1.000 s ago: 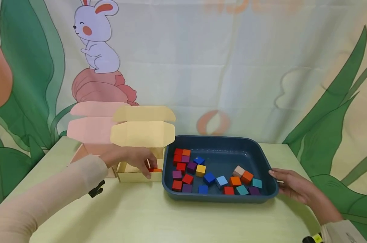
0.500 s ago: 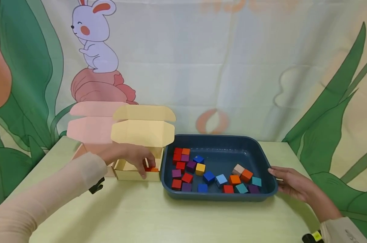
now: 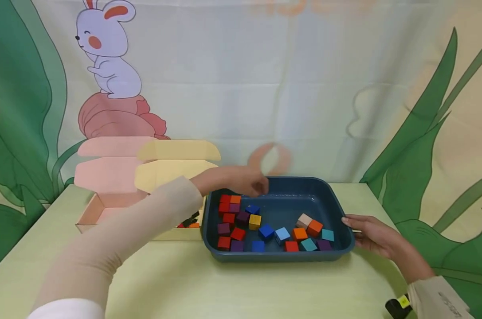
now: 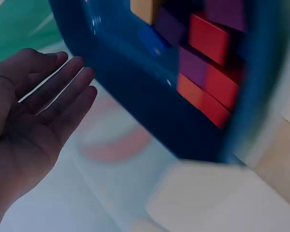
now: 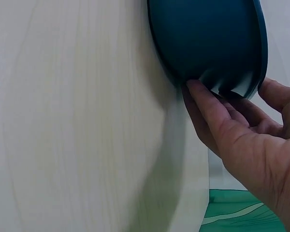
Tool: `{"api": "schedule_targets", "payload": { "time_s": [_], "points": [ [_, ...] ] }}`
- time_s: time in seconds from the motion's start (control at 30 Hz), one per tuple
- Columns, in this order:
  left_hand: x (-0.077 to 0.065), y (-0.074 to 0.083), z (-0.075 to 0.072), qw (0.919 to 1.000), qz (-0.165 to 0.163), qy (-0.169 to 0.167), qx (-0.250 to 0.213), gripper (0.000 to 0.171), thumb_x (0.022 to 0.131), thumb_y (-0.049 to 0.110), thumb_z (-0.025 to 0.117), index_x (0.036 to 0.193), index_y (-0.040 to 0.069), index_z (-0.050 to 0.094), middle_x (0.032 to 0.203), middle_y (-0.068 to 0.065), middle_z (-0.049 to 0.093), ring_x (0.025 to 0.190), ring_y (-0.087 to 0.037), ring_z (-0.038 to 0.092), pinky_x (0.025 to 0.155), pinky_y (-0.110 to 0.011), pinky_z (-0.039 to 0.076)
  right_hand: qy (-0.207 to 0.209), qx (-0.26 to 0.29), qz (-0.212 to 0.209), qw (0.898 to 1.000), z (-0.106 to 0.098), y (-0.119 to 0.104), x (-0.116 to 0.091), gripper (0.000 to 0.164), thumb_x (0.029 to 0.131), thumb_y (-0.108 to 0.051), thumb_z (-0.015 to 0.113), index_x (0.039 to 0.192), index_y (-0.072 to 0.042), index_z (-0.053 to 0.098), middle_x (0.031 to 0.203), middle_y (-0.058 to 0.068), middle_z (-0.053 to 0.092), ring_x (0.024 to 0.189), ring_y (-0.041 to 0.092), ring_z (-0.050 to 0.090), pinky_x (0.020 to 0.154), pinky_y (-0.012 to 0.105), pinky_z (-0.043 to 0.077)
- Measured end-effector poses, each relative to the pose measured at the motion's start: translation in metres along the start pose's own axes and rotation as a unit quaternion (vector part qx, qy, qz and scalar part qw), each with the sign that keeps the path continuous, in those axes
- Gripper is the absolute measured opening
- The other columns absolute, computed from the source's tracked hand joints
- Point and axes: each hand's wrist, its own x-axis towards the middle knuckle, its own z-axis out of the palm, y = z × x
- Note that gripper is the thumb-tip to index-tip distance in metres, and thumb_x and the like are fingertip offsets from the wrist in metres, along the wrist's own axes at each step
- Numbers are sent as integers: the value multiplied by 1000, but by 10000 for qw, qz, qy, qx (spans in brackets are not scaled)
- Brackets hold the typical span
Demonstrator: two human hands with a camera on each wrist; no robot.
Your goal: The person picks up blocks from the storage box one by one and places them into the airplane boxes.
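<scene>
My left hand (image 3: 246,180) hovers over the back left of the dark blue tray (image 3: 278,256). In the left wrist view its fingers (image 4: 70,92) are loosely extended and hold nothing. Several coloured cubes lie in the tray; a yellow cube (image 3: 254,222), a purple cube (image 3: 242,217) and a blue cube (image 3: 252,209) are among those closest to that hand. My right hand (image 3: 374,235) grips the tray's right end, thumb at the rim and fingers (image 5: 210,106) against the outer wall below. Partly hidden by the left arm, a yellow box (image 3: 178,150) contains an orange cube (image 3: 194,225) and some red.
Left of the yellow box stands an open pink box (image 3: 95,212), its lid raised. Both boxes and the tray rest on a pale green table (image 3: 225,288). A printed cloth (image 3: 209,97) with a rabbit hangs behind.
My left hand has left the yellow box and moved right to above the tray. The right hand keeps its grip on the tray. The head view has turned slightly right.
</scene>
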Motion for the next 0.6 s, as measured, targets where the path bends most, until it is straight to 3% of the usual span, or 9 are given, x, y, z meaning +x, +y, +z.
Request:
{"api": "schedule_targets", "payload": {
  "time_s": [0.13,0.3,0.43,0.6],
  "points": [
    [52,27,9,9977,491,-208,420,29,100,8,62,128,8,66,124,-7,68,111,-18,61,96,-26,50,52,129,34,9999,1,-1,0,78,108,-29,51,157,11,7,144,21,43,108,14,62,90,27,56],
    [108,38,30,9939,765,-491,627,37,99,12,66,136,8,62,132,-5,64,120,-16,59,99,-22,48,38,133,12,9999,3,0,-2,77,108,-29,51,157,12,7,147,24,40,110,15,61,91,28,55],
    [132,45,42,9943,650,-710,463,41,94,16,75,133,10,65,130,-3,65,116,-14,60,97,-21,48,6,96,-38,9999,4,1,0,76,108,-30,50,157,11,8,153,29,32,113,16,60,93,28,55],
    [147,52,47,9928,478,-1035,381,26,89,14,79,115,12,74,106,0,70,94,-15,60,85,-21,51,11,159,-44,9999,0,-1,0,76,108,-29,50,158,10,7,157,30,25,113,15,60,93,27,55]
  ]
}}
